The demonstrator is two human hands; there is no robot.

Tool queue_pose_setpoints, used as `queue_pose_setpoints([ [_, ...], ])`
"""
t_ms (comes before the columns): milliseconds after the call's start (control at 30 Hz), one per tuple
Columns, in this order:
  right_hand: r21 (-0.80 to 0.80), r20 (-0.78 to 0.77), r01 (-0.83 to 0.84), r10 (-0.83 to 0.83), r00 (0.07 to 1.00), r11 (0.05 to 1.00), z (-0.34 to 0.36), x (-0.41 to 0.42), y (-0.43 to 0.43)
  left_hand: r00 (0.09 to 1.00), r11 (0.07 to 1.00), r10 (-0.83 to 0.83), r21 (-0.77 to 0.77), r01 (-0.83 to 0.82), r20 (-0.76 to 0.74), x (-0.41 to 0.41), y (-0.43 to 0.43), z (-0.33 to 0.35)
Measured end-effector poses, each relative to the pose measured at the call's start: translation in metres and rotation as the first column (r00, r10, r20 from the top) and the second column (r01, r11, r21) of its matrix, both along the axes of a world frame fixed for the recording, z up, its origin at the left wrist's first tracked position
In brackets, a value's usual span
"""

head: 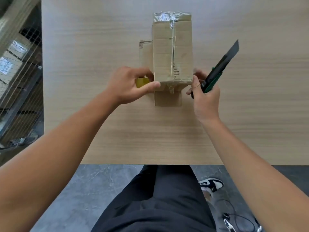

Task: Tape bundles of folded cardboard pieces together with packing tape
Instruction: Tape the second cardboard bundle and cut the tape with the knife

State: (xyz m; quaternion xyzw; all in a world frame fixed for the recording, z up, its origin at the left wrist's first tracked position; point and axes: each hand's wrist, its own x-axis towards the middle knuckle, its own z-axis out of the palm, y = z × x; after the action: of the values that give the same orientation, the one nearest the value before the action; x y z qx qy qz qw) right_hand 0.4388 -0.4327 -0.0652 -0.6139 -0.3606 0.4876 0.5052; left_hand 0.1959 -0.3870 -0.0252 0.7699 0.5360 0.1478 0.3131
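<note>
Here the brown bundle of folded cardboard pieces (167,56) lies flat in the middle of the pale wood-grain table (100,47), its far end wrapped in shiny clear tape (170,16). The left hand (128,86) curls round a yellowish roll of packing tape (142,82) at the bundle's near left corner, thumb along the near edge, seemingly to keep a strip taut. The right hand (205,99) grips a green-and-black utility knife (217,69), blade extended and angled away from the bundle, probably ready to cut the strip. Counted: one bundle, one roll, one knife; the pieces inside cannot be counted.
</note>
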Motion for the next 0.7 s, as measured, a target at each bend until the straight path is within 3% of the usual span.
queue_pose_setpoints([
  [100, -0.052, -0.195, 0.035, -0.045, 0.980, 0.998, -0.010, -0.003, 0.003, 0.996, 0.997, 0.081, -0.017, -0.082, -0.021, 0.010, 0.004, 0.000],
  [167, -0.078, -0.238, 0.059, -0.076, 0.968, 0.995, -0.016, -0.008, 0.005, 0.993, 0.992, 0.121, -0.019, -0.121, -0.018, 0.016, 0.006, -0.004],
  [333, -0.019, -0.101, 0.117, -0.118, 0.988, 0.993, -0.013, -0.008, 0.006, 0.980, 0.979, 0.193, 0.071, -0.190, -0.039, 0.023, -0.002, -0.005],
  [500, -0.004, -0.031, -0.083, 0.083, 0.996, 0.997, -0.012, -0.001, 0.006, 0.940, 0.940, 0.324, 0.153, -0.306, -0.109, 0.039, -0.009, 0.001],
  [700, -0.040, -0.420, -0.297, 0.254, 0.871, 0.954, -0.018, 0.014, 0.030, 0.973, 0.971, 0.232, 0.055, -0.232, -0.006, 0.025, 0.003, -0.008],
])
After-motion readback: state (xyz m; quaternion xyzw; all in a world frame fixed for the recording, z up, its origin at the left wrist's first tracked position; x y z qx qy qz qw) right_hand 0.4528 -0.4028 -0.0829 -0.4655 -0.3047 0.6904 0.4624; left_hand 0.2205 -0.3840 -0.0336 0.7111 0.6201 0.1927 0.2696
